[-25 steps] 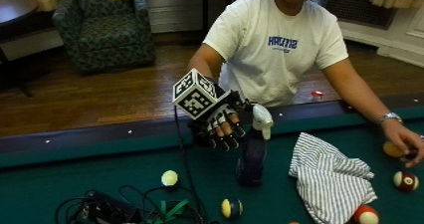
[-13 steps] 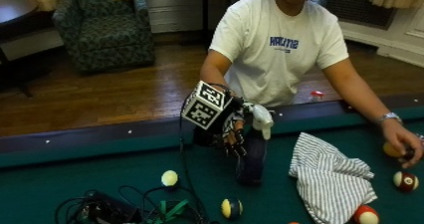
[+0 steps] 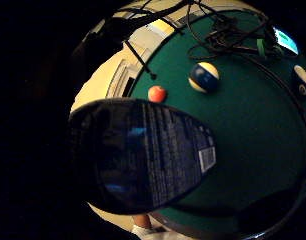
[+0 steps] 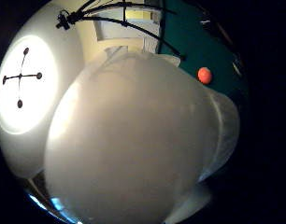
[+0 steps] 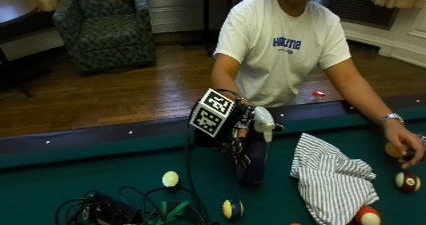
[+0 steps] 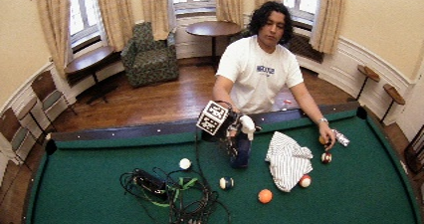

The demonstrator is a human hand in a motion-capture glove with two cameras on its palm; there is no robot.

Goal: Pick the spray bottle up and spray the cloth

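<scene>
Right hand (image 5: pixel 234 135): grasping the dark spray bottle (image 5: pixel 253 157) upright on the table (image 5: pixel 80 180).
Label: small print, unreadable.
Cloth (image 5: pixel 333 182): striped, beside the bottle.
Table: green felt; wooden floor behind.

Dark plastic spray bottle body with printed label (image 3: pixel 143 155), close to palm; green felt table (image 3: pixel 243 145); orange ball (image 3: pixel 156 93); blue-and-yellow striped ball (image 3: pixel 203 77); black cables (image 3: pixel 223 35).

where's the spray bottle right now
In the outside view, the spray bottle stands on the green felt beside the striped cloth, under the gloved right hand.
</scene>
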